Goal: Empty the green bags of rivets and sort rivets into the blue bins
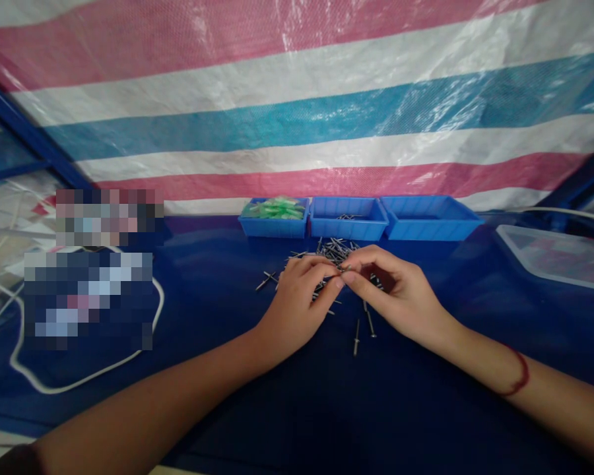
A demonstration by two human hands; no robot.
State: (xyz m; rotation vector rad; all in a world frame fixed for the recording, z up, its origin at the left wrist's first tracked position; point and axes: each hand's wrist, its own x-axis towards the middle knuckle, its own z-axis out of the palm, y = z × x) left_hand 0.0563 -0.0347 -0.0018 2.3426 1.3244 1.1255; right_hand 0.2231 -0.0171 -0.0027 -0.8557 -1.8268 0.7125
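My left hand (301, 290) and my right hand (393, 287) meet over a pile of metal pop rivets (334, 248). Thumb and fingers of both are closed in a pinch around one small rivet (345, 268), mostly covered by the fingertips. Around the hands the pile spreads on the blue table, with a few rivets (266, 280) out to the left. One loose rivet (356, 340) lies nearer to me, below the right hand, and another (371, 323) is just beside it.
Behind the pile stand three blue bins: one with green pieces (247, 227), one with a few rivets (346, 231), and a right one (433, 229). A clear plastic lid or tray (549, 264) lies right. A white cable (161, 297) loops at left; a striped sheet (297, 125) hangs behind.
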